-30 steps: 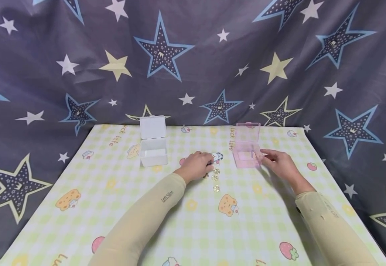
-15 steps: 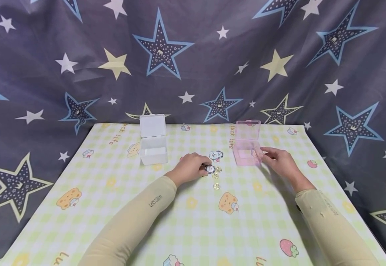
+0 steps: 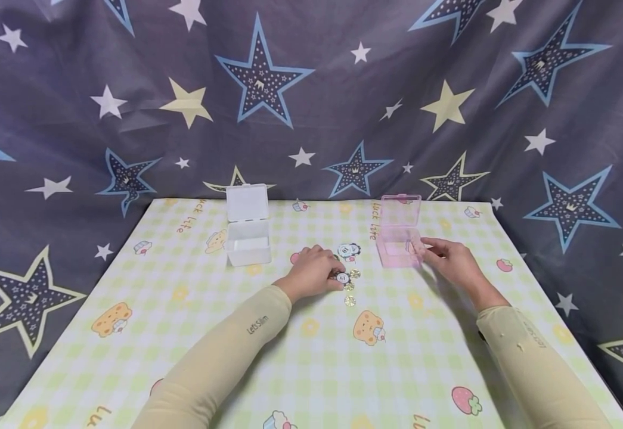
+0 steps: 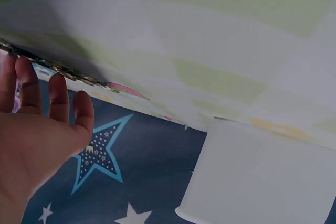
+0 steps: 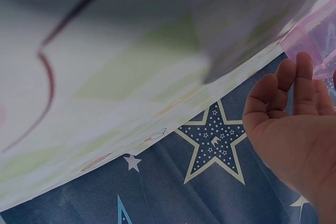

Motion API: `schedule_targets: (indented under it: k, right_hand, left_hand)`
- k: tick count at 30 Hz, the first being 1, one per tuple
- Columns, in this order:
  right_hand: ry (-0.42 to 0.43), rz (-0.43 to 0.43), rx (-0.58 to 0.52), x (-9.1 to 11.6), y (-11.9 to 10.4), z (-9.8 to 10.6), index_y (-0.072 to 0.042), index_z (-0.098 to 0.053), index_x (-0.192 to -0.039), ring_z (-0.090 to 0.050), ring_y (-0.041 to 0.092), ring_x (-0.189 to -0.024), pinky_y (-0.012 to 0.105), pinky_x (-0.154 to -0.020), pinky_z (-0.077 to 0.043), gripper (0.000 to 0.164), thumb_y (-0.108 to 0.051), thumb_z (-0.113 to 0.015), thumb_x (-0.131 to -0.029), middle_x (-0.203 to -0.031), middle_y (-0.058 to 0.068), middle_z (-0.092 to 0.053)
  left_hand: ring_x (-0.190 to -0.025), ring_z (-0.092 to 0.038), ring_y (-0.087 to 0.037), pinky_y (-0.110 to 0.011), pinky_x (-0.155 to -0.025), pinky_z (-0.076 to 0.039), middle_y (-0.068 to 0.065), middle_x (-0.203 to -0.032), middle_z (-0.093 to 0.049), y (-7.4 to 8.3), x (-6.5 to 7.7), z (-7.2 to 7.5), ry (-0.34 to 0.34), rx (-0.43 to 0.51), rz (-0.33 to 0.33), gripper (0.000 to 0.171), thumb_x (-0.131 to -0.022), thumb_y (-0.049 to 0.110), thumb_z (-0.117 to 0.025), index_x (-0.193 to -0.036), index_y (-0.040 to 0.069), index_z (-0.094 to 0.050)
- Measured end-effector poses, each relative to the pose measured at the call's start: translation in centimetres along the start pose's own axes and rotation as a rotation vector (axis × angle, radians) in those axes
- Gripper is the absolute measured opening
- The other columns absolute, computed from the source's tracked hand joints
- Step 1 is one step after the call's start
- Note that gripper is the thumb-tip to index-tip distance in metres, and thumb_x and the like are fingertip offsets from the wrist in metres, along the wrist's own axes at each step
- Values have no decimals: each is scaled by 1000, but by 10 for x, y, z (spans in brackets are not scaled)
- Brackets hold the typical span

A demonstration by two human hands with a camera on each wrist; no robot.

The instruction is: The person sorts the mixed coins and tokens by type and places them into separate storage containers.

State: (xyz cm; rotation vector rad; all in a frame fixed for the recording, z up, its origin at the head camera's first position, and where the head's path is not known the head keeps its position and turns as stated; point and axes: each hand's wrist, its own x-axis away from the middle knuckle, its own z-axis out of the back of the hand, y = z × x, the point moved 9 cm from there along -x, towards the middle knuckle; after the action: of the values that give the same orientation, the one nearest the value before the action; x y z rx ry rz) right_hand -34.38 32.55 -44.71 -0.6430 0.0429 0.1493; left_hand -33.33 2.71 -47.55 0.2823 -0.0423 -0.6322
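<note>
Head: left hand (image 3: 311, 271), pinching a round black-and-white chip (image 3: 343, 278), has shifted it slightly toward the tabletop's (image 3: 290, 381) near edge, beside small round gold-coloured coins (image 3: 350, 301), so handling looks mid-way; right hand (image 3: 451, 265) still pinches the open translucent pink plastic box (image 3: 394, 259) toward the far edge. Left wrist: fingers slightly spread, thumb hidden. Right wrist: fingers close together.
</note>
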Motion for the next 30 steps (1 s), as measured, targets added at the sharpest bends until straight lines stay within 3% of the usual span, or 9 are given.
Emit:
schedule_targets:
  k: [5,12,17,21,26,30]
  right_hand:
    - [-6,5,-2,0,-1,1,-4,-61,-150,-74,38,-111,43,-91,-57,46,-25,-65,-109,-124,23,-77]
    - [-4,7,-5,-1,-2,1,-3,-62,-149,-75,33,-106,31,-84,-56,46,-22,-66,-108,-119,22,-79]
    - [-2,2,-6,-1,-1,1,-3,-63,-148,-74,29,-102,30,-82,-55,46,-24,-66,-108,-119,22,-79]
    - [-5,-6,-20,0,-1,0,-5,-63,-149,-74,29,-103,34,-85,-56,46,-28,-66,-108,-119,23,-79]
    - [-6,-17,-32,0,1,-1,-5,-62,-149,-74,32,-107,33,-86,-56,47,-28,-66,-109,-123,23,-78]
    - [-12,-18,-39,0,2,-2,-5,-61,-151,-74,35,-109,30,-85,-56,48,-27,-66,-109,-124,23,-77]
  left_hand:
    - [-113,-56,-20,-44,-104,-43,6,-121,-73,0,1,-1,-17,35,-1,43,-85,53,-88,-119,28,-82]
    - [-112,-58,-19,-42,-105,-42,7,-120,-77,3,3,1,6,23,-26,39,-82,52,-88,-112,27,-83]
    - [-98,-53,-14,-36,-96,-40,13,-100,-75,5,5,3,33,39,-42,33,-81,49,-90,-104,28,-79]
    - [-92,-51,-13,-36,-93,-39,13,-91,-69,7,7,6,21,96,-37,35,-80,43,-92,-107,27,-77]
    - [-96,-54,-13,-38,-97,-39,14,-97,-74,4,7,4,-12,181,-8,37,-81,37,-92,-114,30,-74]
    - [-93,-57,-11,-39,-99,-40,16,-92,-76,2,7,4,-9,233,-17,31,-83,30,-90,-110,31,-75]
